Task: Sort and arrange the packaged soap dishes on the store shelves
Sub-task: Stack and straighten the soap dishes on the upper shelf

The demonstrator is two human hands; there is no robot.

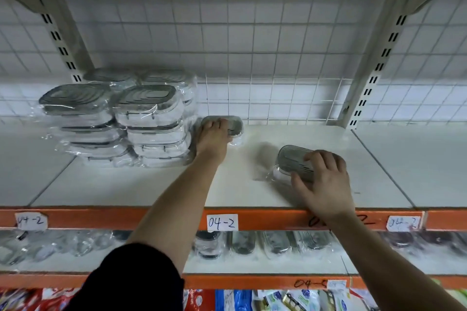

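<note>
Packaged soap dishes, grey-lidded rounded-rectangular clear plastic boxes in clear wrap, show in the single head view on a white metal shelf [151,184].

The stacks of soap dishes [118,118] rise in four piles just left of the left fingers, touching one another.

The left hand [213,134] reaches deep over the shelf. Its fingers [214,124] lie straight and close together on the grey lid of the far soap dish [235,126], covering its left half. The thumb is hidden. This dish sits flat on the shelf, right beside the stacks, and beyond the fingertips stands the white wire grid back panel [252,45].

The right hand [322,179] holds the near soap dish [290,160]. Its fingers [316,159] are spread and curled over the right end of the lid, with the thumb [299,183] against the near side. This dish lies well apart from the far one, its free end pointing left of the fingers. Motion blur hides whether it touches the shelf.

Below both wrists runs an orange shelf rail [101,219] bearing a white handwritten label [222,222] that reads 04-2. Under the rail, more wrapped goods on the lower shelf [252,242] look blurred. A black sleeve [136,278] covers the left upper arm.
</note>
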